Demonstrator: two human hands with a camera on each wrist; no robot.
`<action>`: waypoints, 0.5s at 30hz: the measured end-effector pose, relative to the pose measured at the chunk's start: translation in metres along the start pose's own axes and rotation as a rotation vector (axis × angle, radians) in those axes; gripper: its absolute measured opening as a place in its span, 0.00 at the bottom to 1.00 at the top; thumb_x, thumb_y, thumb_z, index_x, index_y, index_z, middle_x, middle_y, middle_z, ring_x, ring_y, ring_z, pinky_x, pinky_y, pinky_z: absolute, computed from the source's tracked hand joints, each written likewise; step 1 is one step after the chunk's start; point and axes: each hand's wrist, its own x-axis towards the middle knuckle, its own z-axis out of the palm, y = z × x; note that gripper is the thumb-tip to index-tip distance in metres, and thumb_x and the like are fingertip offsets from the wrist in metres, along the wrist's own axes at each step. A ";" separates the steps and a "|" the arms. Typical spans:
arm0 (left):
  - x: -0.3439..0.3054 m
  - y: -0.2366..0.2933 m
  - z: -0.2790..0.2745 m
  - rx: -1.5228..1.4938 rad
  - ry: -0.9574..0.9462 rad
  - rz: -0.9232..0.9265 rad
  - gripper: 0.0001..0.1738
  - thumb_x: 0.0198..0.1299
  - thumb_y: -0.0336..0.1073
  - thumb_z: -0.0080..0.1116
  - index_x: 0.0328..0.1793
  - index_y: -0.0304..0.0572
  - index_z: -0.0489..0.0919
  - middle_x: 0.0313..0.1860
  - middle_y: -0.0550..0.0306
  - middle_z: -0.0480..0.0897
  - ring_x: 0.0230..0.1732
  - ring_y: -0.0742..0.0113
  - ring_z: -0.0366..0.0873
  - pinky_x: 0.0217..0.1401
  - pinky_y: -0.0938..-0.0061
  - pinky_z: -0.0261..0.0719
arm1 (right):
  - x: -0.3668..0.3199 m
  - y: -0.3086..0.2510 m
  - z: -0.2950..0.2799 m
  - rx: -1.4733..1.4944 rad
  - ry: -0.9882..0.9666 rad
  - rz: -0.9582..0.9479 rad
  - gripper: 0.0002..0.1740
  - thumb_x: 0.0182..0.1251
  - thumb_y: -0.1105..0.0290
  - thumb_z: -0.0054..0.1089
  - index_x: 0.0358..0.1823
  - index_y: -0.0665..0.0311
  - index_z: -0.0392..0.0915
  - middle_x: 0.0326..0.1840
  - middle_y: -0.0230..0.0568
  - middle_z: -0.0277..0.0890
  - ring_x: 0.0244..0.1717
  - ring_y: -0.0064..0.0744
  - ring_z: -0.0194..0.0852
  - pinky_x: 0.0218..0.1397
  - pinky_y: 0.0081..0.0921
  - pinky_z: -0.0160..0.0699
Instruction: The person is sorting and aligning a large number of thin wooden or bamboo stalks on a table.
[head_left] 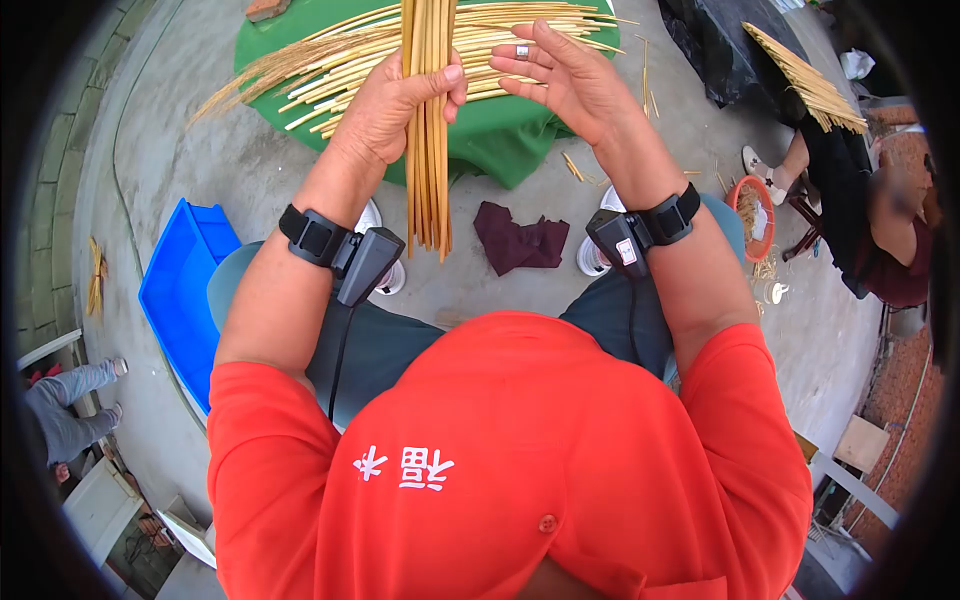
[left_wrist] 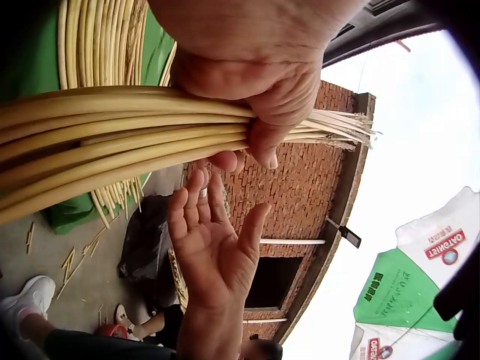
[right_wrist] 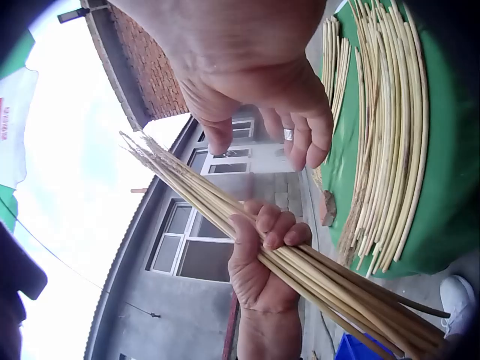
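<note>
A bundle of long straw-coloured stalks (head_left: 428, 150) stands nearly upright in the head view, gripped around its middle by my left hand (head_left: 395, 105). In the right wrist view the left fingers (right_wrist: 279, 225) curl round these stalks, thumb across them. To the bundle's right is my right hand (head_left: 565, 85), apart from it, palm turned toward it and fingers loosely spread, a ring on one finger. Behind both hands, more stalks (head_left: 350, 80) lie in a layer over a green cloth (head_left: 510, 160).
A blue plastic bin (head_left: 185, 275) stands at the left. Dark cloth (head_left: 520, 238) lies on the floor between my feet. At the right are an orange basket (head_left: 750, 215), black plastic sheeting (head_left: 715, 50) and a seated person (head_left: 880, 220) beside another stalk bundle (head_left: 805, 80).
</note>
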 end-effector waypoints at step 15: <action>0.028 -0.007 0.020 -0.295 0.425 0.208 0.08 0.57 0.34 0.59 0.37 0.41 0.71 0.24 0.57 0.75 0.23 0.71 0.73 0.26 0.77 0.76 | -0.031 0.083 0.046 -0.702 0.049 0.050 0.22 0.47 0.66 0.68 0.38 0.64 0.64 0.26 0.32 0.69 0.18 0.21 0.68 0.20 0.19 0.70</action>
